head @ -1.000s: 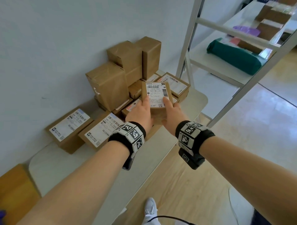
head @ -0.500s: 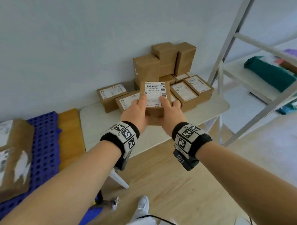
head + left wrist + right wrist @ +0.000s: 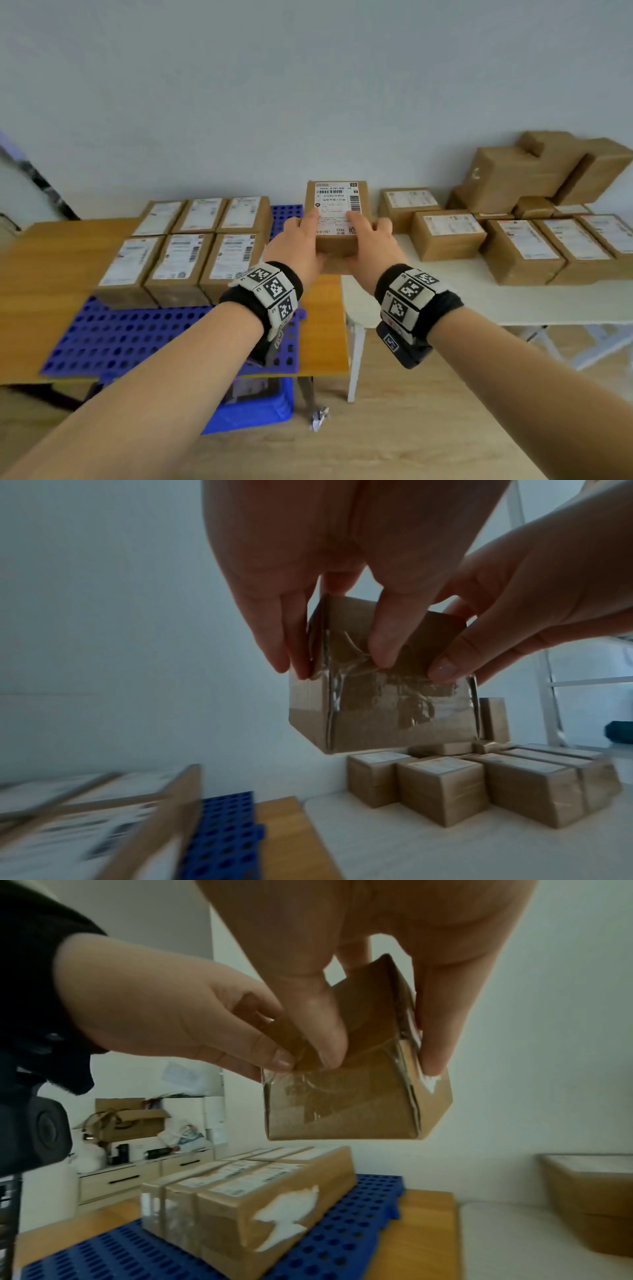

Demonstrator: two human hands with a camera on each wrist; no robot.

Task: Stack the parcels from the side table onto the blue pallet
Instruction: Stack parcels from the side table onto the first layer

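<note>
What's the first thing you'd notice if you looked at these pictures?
A brown parcel held up in the air, gripped by the left hand and the right hand. Down to the left, six parcels sit in neat rows on the blue pallet. To the right, more boxes crowd the white side table.

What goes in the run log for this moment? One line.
phase: carry | left hand + right hand: gripping parcel | parcel: airborne, between side table and blue pallet

Blue bin (image 3: 253, 407) under wooden table (image 3: 41, 274), crumpled paper (image 3: 319, 416) — floor
</note>
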